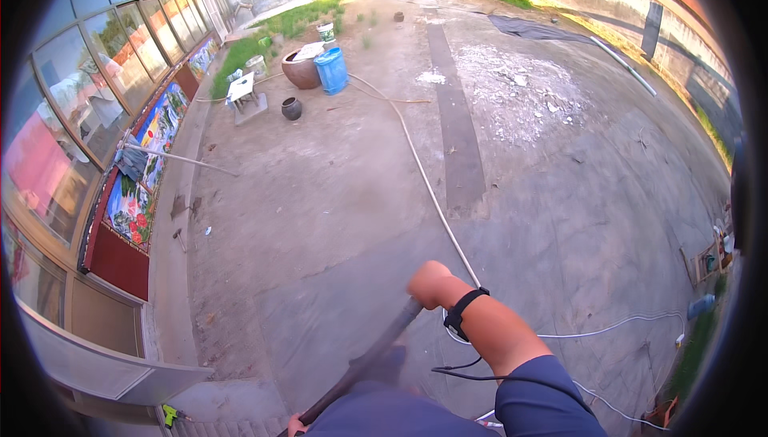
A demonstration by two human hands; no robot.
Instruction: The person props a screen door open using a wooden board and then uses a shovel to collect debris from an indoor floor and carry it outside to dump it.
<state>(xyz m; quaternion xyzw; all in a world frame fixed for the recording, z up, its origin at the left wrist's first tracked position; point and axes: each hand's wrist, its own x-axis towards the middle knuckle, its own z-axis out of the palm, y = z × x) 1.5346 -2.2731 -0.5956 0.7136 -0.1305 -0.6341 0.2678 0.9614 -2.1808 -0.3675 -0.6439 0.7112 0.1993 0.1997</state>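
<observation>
A long, dark grey-brown pole (364, 363) slants across the front of my body. Near its upper end my right hand (430, 283) is closed around it in a fist, out ahead of me over the grey concrete. A black band (462, 313) circles that wrist, and a thin black cord (458, 370) hangs by the forearm. Only a sliver of my left hand (296, 426) shows at the lower edge, wrapped on the lower part of the same pole. The pole's lower end is out of the picture.
A pale hose (416, 157) runs up the yard towards a blue barrel (331, 71) and a large brown vat (301, 69). White rubble (520, 93) lies at right. A broom-like tool (180, 157) leans by the windowed wall at left. A green power tool (170, 415) sits at lower left.
</observation>
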